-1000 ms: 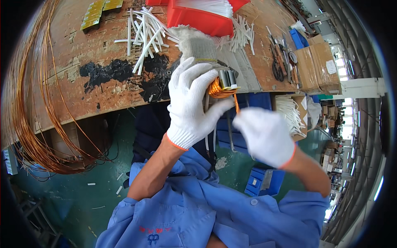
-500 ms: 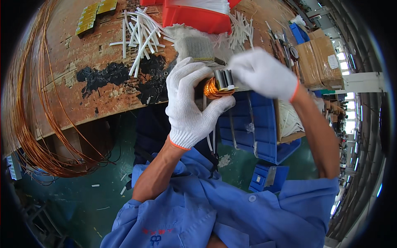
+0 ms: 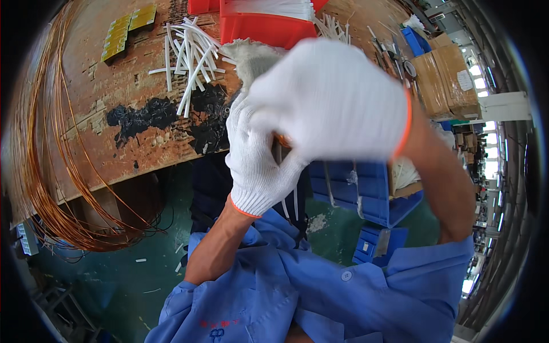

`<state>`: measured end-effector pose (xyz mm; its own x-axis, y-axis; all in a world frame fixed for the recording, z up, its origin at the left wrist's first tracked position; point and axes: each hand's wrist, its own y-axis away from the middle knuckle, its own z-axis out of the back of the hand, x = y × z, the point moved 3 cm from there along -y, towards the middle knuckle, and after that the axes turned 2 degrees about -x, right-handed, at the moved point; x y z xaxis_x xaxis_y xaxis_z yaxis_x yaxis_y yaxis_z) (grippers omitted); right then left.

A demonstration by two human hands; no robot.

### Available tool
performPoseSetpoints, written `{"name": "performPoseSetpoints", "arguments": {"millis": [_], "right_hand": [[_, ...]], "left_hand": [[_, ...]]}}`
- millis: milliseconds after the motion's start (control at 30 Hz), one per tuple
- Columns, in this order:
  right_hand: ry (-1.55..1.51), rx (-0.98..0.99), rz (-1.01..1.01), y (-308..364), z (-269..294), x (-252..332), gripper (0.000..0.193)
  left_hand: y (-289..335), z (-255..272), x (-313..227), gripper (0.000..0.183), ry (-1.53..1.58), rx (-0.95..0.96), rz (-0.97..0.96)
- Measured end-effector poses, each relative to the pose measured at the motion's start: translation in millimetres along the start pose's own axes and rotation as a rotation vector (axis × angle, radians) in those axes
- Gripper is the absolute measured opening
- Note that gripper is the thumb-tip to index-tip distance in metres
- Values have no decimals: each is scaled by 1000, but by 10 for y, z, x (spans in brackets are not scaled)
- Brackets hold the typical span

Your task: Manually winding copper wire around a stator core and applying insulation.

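My left hand (image 3: 254, 163), in a white knit glove with an orange cuff, is closed around a copper wire coil (image 3: 282, 140) at the table's front edge. Only a small orange-copper patch of the coil shows between thumb and fingers. My right hand (image 3: 337, 103), gloved the same way, passes in front of it and covers the rest. Motion smears its fingers, so whether it grips anything cannot be made out. Behind the hands, a grey-white cloth (image 3: 251, 60) lies partly covered.
White tube pieces (image 3: 194, 57) are strewn on the worn wooden table (image 3: 86, 114). A red bin (image 3: 260, 28) stands behind them. Copper wire loops (image 3: 43, 188) hang at the left edge. A blue crate (image 3: 354, 191) is below right; a cardboard box (image 3: 443, 83) sits far right.
My right hand has swung left and nearer the camera, now overlapping the left hand and covering most of the coil. The left hand keeps its hold with little movement.
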<state>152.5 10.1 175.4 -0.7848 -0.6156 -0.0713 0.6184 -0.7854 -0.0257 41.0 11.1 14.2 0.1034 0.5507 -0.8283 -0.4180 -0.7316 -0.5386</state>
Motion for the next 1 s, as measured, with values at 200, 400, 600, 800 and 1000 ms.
{"name": "performPoseSetpoints", "arguments": {"millis": [200,400,600,800,1000], "right_hand": [[-815,119,-558,501,-309,-607,23],[-834,-291,-809,1022,-495,67,20],[-271,-536,-843,1043,-464,1208,16],[-970,-681,-1357,1221,-647,1537,18],[-1249,-615,-1405,1380,-343,1282,23]], "left_hand": [[-88,11,-83,64,-20,-46,-180],[-106,19,-120,63,-35,-67,-168],[-129,52,-107,56,-47,-1,-183],[-145,200,-150,62,-6,133,-89],[-137,202,-62,56,0,131,-145]]}}
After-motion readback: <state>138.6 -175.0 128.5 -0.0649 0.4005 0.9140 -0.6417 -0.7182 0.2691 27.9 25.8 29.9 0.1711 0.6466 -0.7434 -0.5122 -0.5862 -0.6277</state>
